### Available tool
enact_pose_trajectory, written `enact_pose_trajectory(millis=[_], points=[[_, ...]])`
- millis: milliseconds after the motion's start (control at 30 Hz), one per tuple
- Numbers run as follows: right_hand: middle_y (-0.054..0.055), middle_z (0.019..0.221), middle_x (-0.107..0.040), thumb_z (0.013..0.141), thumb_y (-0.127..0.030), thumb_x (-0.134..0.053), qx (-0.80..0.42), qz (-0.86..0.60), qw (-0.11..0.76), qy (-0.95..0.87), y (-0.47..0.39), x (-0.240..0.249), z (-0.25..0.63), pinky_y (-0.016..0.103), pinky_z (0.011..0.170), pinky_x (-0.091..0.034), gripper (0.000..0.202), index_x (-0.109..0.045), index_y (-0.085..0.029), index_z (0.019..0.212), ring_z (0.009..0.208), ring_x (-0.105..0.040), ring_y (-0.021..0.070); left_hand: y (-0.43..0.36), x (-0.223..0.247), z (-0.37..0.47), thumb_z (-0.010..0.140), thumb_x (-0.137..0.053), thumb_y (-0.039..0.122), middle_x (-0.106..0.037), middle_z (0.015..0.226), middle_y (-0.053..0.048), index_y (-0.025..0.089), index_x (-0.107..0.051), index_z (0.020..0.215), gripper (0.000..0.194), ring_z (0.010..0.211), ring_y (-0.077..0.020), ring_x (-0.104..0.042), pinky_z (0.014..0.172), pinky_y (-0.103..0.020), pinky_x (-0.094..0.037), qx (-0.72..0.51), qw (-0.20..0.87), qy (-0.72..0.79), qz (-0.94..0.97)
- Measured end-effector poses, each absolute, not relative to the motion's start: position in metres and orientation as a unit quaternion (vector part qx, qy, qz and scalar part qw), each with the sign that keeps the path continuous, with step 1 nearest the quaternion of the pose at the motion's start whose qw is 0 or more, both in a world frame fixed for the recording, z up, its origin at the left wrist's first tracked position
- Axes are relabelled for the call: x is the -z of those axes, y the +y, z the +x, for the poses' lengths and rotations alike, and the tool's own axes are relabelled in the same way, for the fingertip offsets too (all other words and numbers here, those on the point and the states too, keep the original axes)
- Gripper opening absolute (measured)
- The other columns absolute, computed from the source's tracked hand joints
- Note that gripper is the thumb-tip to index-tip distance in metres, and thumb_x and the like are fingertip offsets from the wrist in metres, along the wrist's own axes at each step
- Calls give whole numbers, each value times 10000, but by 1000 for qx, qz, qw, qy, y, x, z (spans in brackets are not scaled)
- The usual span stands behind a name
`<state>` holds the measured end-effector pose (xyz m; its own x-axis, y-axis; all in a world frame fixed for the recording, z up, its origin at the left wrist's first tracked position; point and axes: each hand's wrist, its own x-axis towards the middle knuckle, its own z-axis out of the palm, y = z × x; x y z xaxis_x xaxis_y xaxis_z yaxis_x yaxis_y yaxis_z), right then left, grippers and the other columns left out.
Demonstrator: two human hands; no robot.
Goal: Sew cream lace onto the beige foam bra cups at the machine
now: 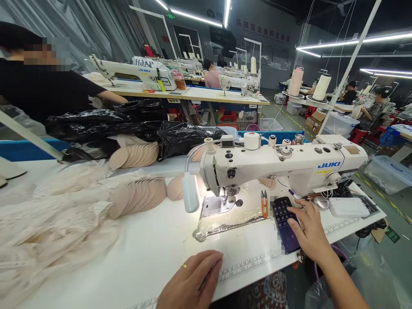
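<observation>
Blue "JUKI" on near sewing machine [257, 165], also on rear machine [149, 79]; "品质是企业的生命线", partial "YIN" on wall [273, 30].

Sewing workshop (machines [257, 162], thread cones [295, 83])

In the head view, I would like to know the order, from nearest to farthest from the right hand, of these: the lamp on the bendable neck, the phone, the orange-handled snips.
1. Phone: at the fingertips of the right hand.
2. Orange-handled snips: on the tabletop, just left of the phone.
3. Lamp: farthest left, hanging above the tabletop.
</observation>
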<state>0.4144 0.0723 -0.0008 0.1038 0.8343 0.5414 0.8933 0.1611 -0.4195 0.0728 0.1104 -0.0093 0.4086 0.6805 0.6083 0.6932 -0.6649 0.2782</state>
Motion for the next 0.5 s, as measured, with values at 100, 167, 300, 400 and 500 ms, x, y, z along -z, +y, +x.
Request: enact_pose_trajectory(millis=[100,167,300,400,500], points=[[151,1398,-596,1085,-466,-519,39,-641,333,-691,82,-5,411,630,1074,-473,356,-726,-273,1302,1313,-513,368,110,5,76,1101,-468,436,-795,970,6,277,-714,1011,306,813,-168,-785,737,-245,-628,369,26,-398,-840],[164,1418,-583,1079,-467,-531,41,-637,316,-702,91,-7,407,649,1069,-474,366,-730,-268,1312,1322,-503,384,110,4,78,1107,-458,422,-792,964,10,276,-706,1016,302,805,-163,-782,729,-246,-622,373,33,-394,-840],[176,1428,-587,1054,-467,-584,44,-641,283,-712,107,-7,399,679,1019,-493,348,-753,-269,1284,1298,-513,414,109,4,78,1115,-442,403,-787,967,9,272,-693,1023,298,804,-162,-775,733,-252,-612,374,30,-391,-841],[175,1421,-599,1057,-465,-578,44,-639,291,-711,109,-9,399,685,1009,-486,332,-767,-261,1238,1288,-513,418,108,4,78,1118,-439,394,-784,962,11,272,-691,1022,295,795,-157,-769,729,-251,-606,373,26,-391,-841],[155,1408,-604,1081,-450,-534,43,-627,348,-696,97,-11,405,663,1058,-455,340,-730,-268,1292,1298,-507,384,107,4,77,1116,-443,393,-784,965,10,271,-695,1023,295,803,-158,-771,732,-251,-605,376,24,-392,-839]])
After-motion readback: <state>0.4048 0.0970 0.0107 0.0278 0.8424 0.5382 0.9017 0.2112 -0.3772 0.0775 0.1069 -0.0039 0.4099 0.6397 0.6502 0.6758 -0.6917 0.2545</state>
